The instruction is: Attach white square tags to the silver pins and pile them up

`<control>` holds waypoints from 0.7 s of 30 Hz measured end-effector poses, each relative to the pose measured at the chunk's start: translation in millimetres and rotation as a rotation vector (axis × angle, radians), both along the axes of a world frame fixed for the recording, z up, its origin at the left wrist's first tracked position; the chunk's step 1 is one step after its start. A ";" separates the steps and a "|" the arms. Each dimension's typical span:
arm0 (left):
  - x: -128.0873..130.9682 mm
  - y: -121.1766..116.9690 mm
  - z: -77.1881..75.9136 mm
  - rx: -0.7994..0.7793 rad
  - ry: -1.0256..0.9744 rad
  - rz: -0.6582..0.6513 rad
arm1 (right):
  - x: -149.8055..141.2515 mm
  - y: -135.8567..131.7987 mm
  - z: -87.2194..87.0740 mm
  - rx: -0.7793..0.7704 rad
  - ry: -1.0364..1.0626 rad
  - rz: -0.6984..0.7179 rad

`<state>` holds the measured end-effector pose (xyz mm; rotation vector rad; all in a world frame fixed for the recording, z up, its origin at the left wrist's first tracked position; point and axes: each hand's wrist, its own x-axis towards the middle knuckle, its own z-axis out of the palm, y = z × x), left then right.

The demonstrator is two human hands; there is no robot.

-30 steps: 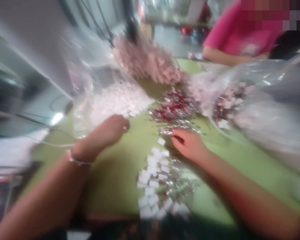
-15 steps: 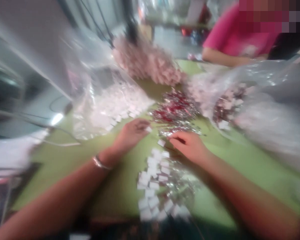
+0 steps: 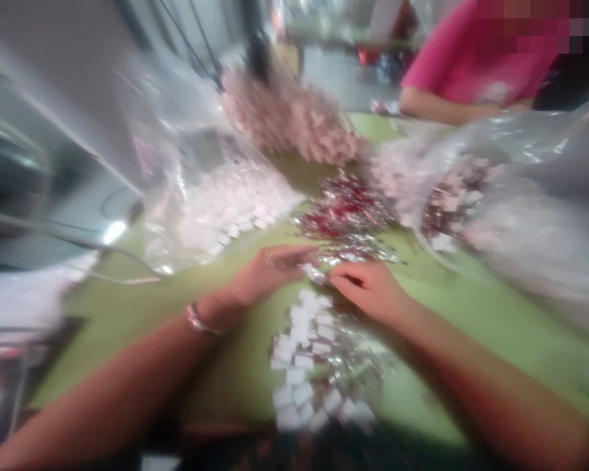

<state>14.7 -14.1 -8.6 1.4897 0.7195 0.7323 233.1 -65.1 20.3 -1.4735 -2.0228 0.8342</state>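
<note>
The small white piece [image 3: 313, 272] should be very light, and I judge it fairly stiff, with flat faces that suit a fingertip pinch by opposite edges. It might slip if caught by a corner, and too hard a squeeze could dent it. The tinsel strands [image 3: 343, 216] beyond it look thin, springy and inclined to tangle; one is probably best taken by its bare stem end, since the glittery part would crush or shed.

The small white piece is blocky, pale and plain, and lies between the two hands near the middle of the desk [image 3: 471, 314], just on the near side of the strands. The grip of the left hand [image 3: 275, 271] is narrow and seems to hold it between thumb and fingers. The right hand [image 3: 370, 284] is curled just beside it, its fingertips almost at its edge; blur hides whether that grip is closed on anything.

The strands are silver and deep red, heaped loosely and shiny. Nearer, a column of white pieces [image 3: 294, 356] lies with silvery ends pointing right. To the far left, a clear bag [image 3: 160, 235] spills more pale pieces.
</note>
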 end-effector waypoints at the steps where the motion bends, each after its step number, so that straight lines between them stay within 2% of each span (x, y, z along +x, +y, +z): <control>1: 0.2 -0.1 0.9 0.017 0.022 0.018 | 0.2 0.0 0.4 -0.006 -0.012 0.011; 5: 0.2 -1.2 1.2 0.116 0.169 0.141 | 2.3 0.3 2.7 0.017 -0.114 0.117; 8: 1.2 -3.2 0.8 0.136 0.215 0.112 | 3.2 0.3 2.5 0.064 -0.207 0.166; 15: 8.2 -4.9 -2.9 0.057 0.167 0.167 | -3.2 -4.0 -4.5 0.088 -0.253 -0.033; 21: 7.6 -2.9 -7.8 -0.075 0.136 0.149 | -11.0 -11.7 -10.3 0.261 -0.347 -0.132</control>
